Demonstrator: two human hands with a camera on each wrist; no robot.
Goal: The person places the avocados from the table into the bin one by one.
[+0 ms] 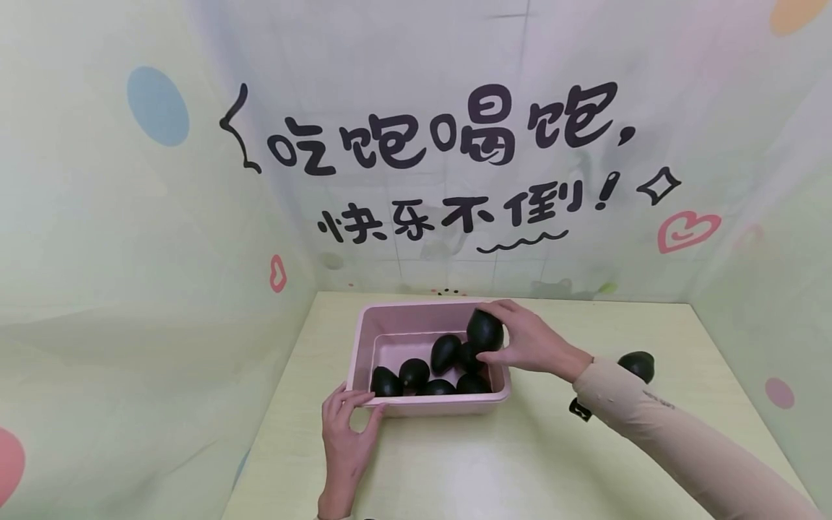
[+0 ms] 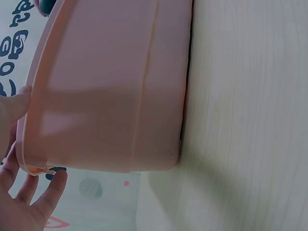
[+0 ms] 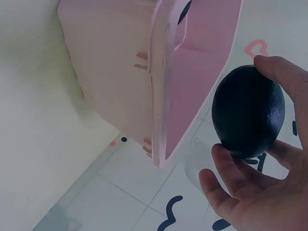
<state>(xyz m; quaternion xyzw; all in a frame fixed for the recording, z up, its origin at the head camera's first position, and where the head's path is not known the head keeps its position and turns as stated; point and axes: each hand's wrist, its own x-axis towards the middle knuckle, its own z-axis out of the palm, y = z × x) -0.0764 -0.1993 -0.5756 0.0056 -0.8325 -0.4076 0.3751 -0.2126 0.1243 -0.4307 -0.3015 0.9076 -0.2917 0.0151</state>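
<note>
A pink plastic bin [image 1: 429, 410] stands on the table with several dark avocados [image 1: 414, 374] inside. My left hand [image 1: 347, 433] grips its front left corner, with fingers over the rim and the thumb on the outer front wall. In the left wrist view the fingers [image 2: 52, 192] curl round the corner of the rim. Over the bin's right end, my right hand [image 1: 529, 339] holds another avocado [image 1: 484, 331] between thumb and fingers. The right wrist view shows this held avocado [image 3: 248, 111] apart from the bin's rim [image 3: 161, 96].
One more avocado [image 1: 637, 366] lies on the table [image 1: 455, 469] to the right, partly behind the right sleeve [image 1: 676, 426]. A small black item [image 1: 581, 409] with a pale mark shows beside that sleeve. Printed cloth walls [image 1: 416, 274] enclose the table at the back and sides.
</note>
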